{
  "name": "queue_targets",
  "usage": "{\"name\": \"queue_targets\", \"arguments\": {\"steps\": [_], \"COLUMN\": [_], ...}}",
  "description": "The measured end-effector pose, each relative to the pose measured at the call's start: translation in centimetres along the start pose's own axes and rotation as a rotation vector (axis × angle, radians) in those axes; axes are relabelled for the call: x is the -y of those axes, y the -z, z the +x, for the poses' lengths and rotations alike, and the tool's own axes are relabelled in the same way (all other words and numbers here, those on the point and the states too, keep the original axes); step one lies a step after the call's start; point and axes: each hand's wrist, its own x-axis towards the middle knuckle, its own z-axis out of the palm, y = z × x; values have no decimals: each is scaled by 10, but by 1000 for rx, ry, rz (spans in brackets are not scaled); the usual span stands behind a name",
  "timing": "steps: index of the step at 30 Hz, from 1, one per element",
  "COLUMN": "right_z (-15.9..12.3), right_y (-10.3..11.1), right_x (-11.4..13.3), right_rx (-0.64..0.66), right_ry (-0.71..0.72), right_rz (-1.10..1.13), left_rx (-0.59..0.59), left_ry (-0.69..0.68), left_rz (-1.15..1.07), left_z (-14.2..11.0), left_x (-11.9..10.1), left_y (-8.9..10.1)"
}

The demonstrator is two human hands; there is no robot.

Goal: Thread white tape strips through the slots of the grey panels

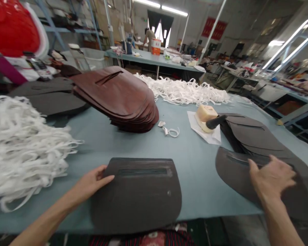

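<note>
One dark panel (pixel 136 201) lies flat on the near edge of the desk (pixel 197 191), slot side up, in front of the person; L hand (pixel 96 181) is at its upper-L edge, thumb on top, but can't tell if that grip is clamped, as the fingers are partly hidden. R hand (pixel 273 176), a bit blurred, has its grip apart, fingers spread over another slotted panel (pixel 233 174) by the dark pile (pixel 256 133). Progress, my guess: midway at best; 1 pc laid out, no white strip on it, many pcs left in the dark pile + brown stack (pixel 118 92). Desk has a blue-green top, w/ white strips (pixel 28 143) heaped L, more strips (pixel 179 90) at the back, and a cream block (pixel 205 114) w/ dark handle on paper (pixel 212 138). Bkgd: cluttered workshop, tube lights (pixel 174 11), red banner (pixel 214 28), co-worker (pixel 149 36) bent by a far desk (pixel 143 60).
</note>
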Motion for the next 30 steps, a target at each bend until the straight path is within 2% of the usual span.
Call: {"name": "queue_targets", "arguments": {"steps": [1, 2, 3, 4, 6, 8, 10, 13, 16, 19, 21, 22, 25, 27, 30], "right_z": [-21, -44, -70, -96, -139, -163, -166, -153, -141, -136, -135, -134, -134, -137, -142], "right_y": [-7, -14, -21, -27, -37, -42, -44, -46, -46, -40, -33, -28, -14, -9, -7], "right_x": [25, 52, 78, 103, 141, 161, 168, 165, 163, 163, 162, 161, 155, 150, 147], "right_rx": [100, 341, 452, 499, 473, 497, 592, 775, 902, 943, 956, 1003, 1306, 1485, 1555], "right_ry": [48, 163, 242, 293, 352, 341, 235, 39, 68, 128, 78, 31, -164, -276, -383], "right_rz": [105, 256, 321, 358, 423, 541, 721, 949, 916, 852, 940, 1029, 1362, 1491, 1600], "left_rx": [-8, -24, -44, -59, -75, -56, -22, 3, 26, 47, 61, 73, 93, 79, 63], "left_ry": [20, 37, 55, 78, 119, 156, 190, 237, 270, 287, 281, 276, 272, 282, 296], "left_rz": [-5, -12, -29, -52, -112, -199, -293, -404, -483, -512, -502, -499, -511, -520, -512], "left_z": [-1, -1, -1, -1, -2, -5, -9, -16, -21, -22, -24, -25, -30, -31, -29], "left_x": [-8, -15, -21, -25, -30, -32, -33, -32, -30, -27, -28, -30, -36, -37, -29], "left_y": [-5, -11, -16, -21, -26, -29, -30, -33, -37, -37, -36, -36, -35, -34, -31]}}
